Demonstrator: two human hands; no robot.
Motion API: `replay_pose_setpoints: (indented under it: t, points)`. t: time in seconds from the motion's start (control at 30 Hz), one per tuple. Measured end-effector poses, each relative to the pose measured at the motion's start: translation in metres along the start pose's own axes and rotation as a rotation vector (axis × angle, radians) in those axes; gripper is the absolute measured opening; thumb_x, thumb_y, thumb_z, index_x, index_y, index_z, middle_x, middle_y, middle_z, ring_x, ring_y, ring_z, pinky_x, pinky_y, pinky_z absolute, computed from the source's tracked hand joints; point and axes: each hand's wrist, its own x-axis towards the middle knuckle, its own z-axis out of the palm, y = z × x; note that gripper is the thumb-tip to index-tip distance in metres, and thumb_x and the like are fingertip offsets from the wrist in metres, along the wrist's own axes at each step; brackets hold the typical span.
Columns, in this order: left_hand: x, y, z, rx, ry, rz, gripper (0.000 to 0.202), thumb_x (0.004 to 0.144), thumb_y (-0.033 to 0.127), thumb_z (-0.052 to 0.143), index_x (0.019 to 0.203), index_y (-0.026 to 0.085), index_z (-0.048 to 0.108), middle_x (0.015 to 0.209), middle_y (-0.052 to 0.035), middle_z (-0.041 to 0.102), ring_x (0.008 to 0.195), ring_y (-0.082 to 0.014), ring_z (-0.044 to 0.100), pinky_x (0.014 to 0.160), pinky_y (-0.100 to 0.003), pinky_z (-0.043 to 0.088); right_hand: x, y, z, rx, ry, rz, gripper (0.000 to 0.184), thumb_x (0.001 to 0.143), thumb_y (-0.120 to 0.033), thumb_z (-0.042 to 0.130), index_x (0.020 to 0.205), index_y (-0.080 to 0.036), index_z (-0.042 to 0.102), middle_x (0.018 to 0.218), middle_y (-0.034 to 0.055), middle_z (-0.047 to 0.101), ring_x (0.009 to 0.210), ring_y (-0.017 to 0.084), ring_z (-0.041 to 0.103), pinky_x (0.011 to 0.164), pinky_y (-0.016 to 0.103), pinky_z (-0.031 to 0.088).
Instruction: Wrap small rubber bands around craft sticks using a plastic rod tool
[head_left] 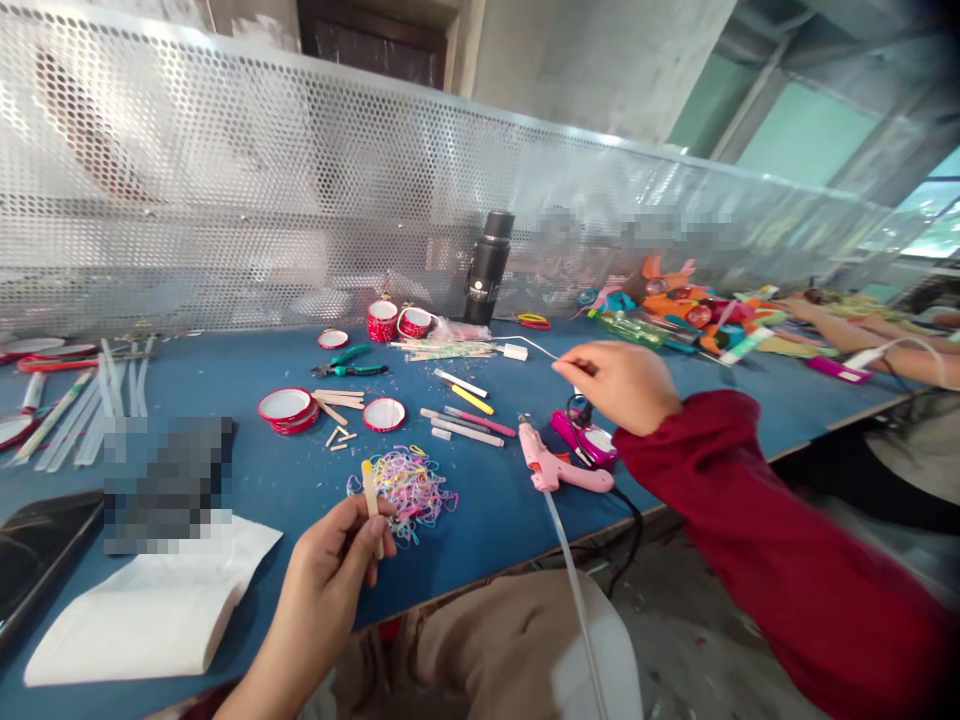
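My left hand (330, 570) pinches a wooden craft stick (371, 495) with a yellowish tip, held upright near the table's front edge. Just behind it lies a tangled pile of pastel rubber bands (412, 490). My right hand (619, 382), in a dark red sleeve, hovers over the table with its thumb and fingertips together; a thin white cord (525, 341) meets the fingertips in view, but I cannot tell whether they grip it. Below that hand are a pink glue gun (551, 468) with a clear glue stick (574, 580) trailing from it, and a magenta power strip (585, 438).
Red-rimmed lids (285, 405), wooden sticks (341, 399), markers (469, 432) and green-handled pliers (349, 364) lie mid-table. A black bottle (489, 270) stands by the perforated metal screen (300, 190). Clear glue sticks (86, 420) and white paper (142, 620) lie left. Another person's arm (847, 325) is far right.
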Motion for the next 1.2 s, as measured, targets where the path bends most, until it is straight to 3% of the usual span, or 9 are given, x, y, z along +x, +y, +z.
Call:
replay_pose_setpoints:
  t: [0.17,0.33,0.57,0.73,0.87,0.93,1.0,1.1,1.2]
  points:
    - [0.0,0.002,-0.001,-0.001,-0.021,0.005,0.038,0.099,0.052,0.06,0.083,0.019,0.068,0.076,-0.0035,0.067,0.056,-0.0122,0.053,0.055,-0.023,0.041,0.035,-0.048,0.015,0.014,-0.317,-0.168,0.031,0.098,-0.03,0.057,0.088,-0.017,0.083,0.082,0.0011,0.079,0.076,0.01,0.067,0.068,0.026,0.036]
    - [0.0,0.003,-0.001,-0.037,-0.021,-0.006,0.041,0.098,0.053,0.061,0.078,0.018,0.067,0.078,-0.0051,0.067,0.058,-0.0124,0.052,0.056,-0.023,0.041,0.04,-0.083,0.04,0.039,-0.461,-0.267,0.015,0.089,-0.021,0.07,0.081,-0.02,0.083,0.077,-0.0015,0.079,0.072,0.01,0.066,0.066,0.025,0.035]
    - [-0.001,0.002,0.0,-0.046,-0.044,0.003,0.041,0.099,0.053,0.06,0.08,0.018,0.067,0.078,-0.0045,0.067,0.06,-0.0127,0.052,0.058,-0.023,0.042,0.022,-0.128,0.071,-0.015,-0.625,-0.335,0.012,0.09,-0.031,0.072,0.087,-0.025,0.082,0.094,0.0023,0.083,0.091,0.019,0.073,0.078,0.028,0.045]
    - [0.0,-0.002,-0.002,-0.022,-0.055,0.009,0.042,0.1,0.055,0.058,0.082,0.018,0.067,0.078,-0.0033,0.065,0.06,-0.0125,0.052,0.06,-0.024,0.042,0.015,-0.143,0.069,-0.06,-0.645,-0.35,0.014,0.091,-0.032,0.07,0.09,-0.023,0.081,0.1,0.0048,0.083,0.098,0.022,0.073,0.082,0.03,0.043]
    - [-0.001,-0.004,-0.002,-0.024,-0.061,0.002,0.041,0.1,0.055,0.057,0.084,0.018,0.067,0.079,-0.0029,0.065,0.06,-0.0123,0.052,0.059,-0.024,0.042,0.025,-0.113,0.032,-0.099,-0.476,-0.318,0.026,0.097,-0.042,0.064,0.089,-0.023,0.079,0.097,0.0055,0.082,0.094,0.021,0.071,0.078,0.032,0.038]
    - [-0.001,-0.004,-0.002,-0.029,-0.063,0.001,0.04,0.101,0.055,0.057,0.088,0.018,0.068,0.08,-0.0027,0.066,0.061,-0.0123,0.052,0.059,-0.024,0.042,0.031,-0.081,0.011,-0.179,-0.36,-0.19,0.031,0.099,-0.045,0.062,0.087,-0.022,0.079,0.096,0.0066,0.082,0.091,0.021,0.07,0.077,0.033,0.035]
    - [-0.001,-0.004,-0.002,-0.027,-0.064,0.008,0.039,0.101,0.054,0.057,0.088,0.019,0.068,0.08,-0.0027,0.066,0.061,-0.0124,0.052,0.059,-0.024,0.042,0.035,-0.042,-0.004,-0.295,-0.332,-0.022,0.024,0.097,-0.041,0.067,0.088,-0.022,0.079,0.098,0.0068,0.082,0.093,0.021,0.069,0.077,0.034,0.033]
    - [-0.001,-0.002,-0.002,-0.012,-0.053,0.022,0.04,0.1,0.053,0.057,0.084,0.018,0.067,0.079,-0.003,0.066,0.06,-0.0123,0.052,0.058,-0.024,0.042,0.036,0.007,-0.015,-0.401,-0.321,0.178,0.012,0.09,-0.028,0.074,0.089,-0.017,0.08,0.099,0.012,0.082,0.093,0.022,0.068,0.076,0.036,0.031]
    - [-0.001,-0.001,-0.002,-0.008,-0.047,0.028,0.041,0.1,0.053,0.057,0.082,0.018,0.066,0.079,-0.0035,0.066,0.059,-0.0121,0.053,0.058,-0.023,0.042,0.03,0.022,-0.015,-0.392,-0.264,0.242,0.018,0.093,-0.027,0.072,0.105,-0.016,0.079,0.103,0.0121,0.082,0.095,0.022,0.068,0.075,0.035,0.033]
